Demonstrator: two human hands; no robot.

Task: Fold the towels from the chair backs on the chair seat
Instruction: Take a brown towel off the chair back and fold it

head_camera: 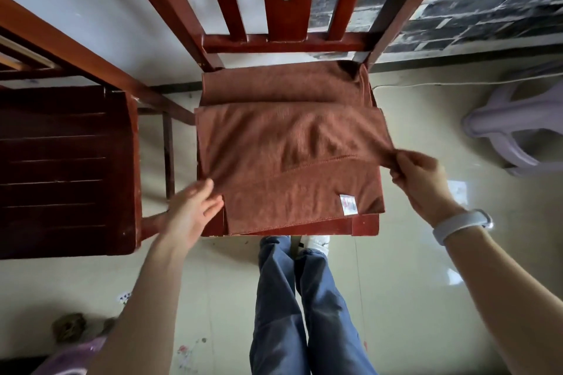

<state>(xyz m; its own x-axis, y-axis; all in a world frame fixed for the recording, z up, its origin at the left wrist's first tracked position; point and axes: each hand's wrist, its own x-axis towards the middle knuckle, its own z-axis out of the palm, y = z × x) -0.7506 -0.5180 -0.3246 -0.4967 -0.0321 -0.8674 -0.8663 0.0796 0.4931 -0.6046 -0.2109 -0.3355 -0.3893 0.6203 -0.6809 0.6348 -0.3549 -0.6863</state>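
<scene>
While right hand (419,181) is pinching the rust-brown terry towel's (286,158) raised flap, its long axis is running leftward toward left hand (190,211), whose fingers are lying loosely apart at the near-left edge.

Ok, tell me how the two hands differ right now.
The right hand pinches the towel at its right edge and lifts that layer; the left hand lies with fingers nearly straight at the towel's left edge, gripping nothing. The right wrist wears a pale band; the left wrist is bare. Both are at the towel's edges, over the chair seat.
</scene>
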